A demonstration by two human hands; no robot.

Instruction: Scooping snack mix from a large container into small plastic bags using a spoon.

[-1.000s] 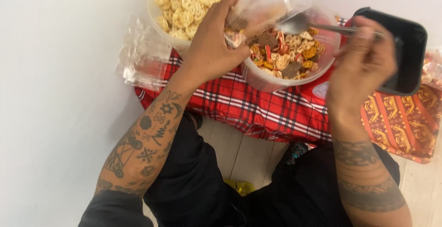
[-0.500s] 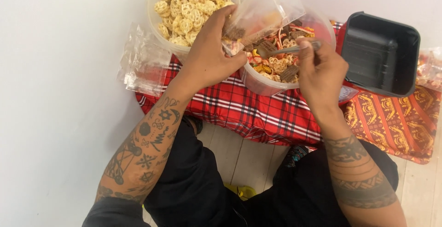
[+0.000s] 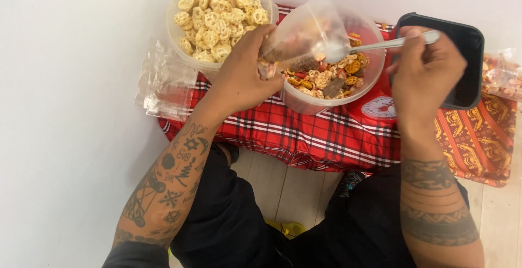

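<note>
My left hand (image 3: pixel 242 77) grips a small clear plastic bag (image 3: pixel 304 31), held open and tilted over a clear tub of mixed orange, red and brown snacks (image 3: pixel 331 77). My right hand (image 3: pixel 427 72) holds a metal spoon (image 3: pixel 380 44) by its handle, with the bowl of the spoon at the mouth of the bag. Some snack pieces lie in the bag's bottom corner near my left fingers. A second clear tub (image 3: pixel 220 12) full of pale wheel-shaped crackers stands behind my left hand.
A black tray (image 3: pixel 467 66) sits at the right behind my right hand. A small red scale (image 3: pixel 380 107) shows under the snack tub. Clear empty bags (image 3: pixel 163 80) lie at the left, filled bags (image 3: pixel 503 75) at the far right. Everything rests on red checked and orange patterned cloths (image 3: pixel 326 137).
My right hand dipped the spoon into the snack tub, then lifted it and moved right; the spoon now points into the bag. My left hand kept the bag in place.
</note>
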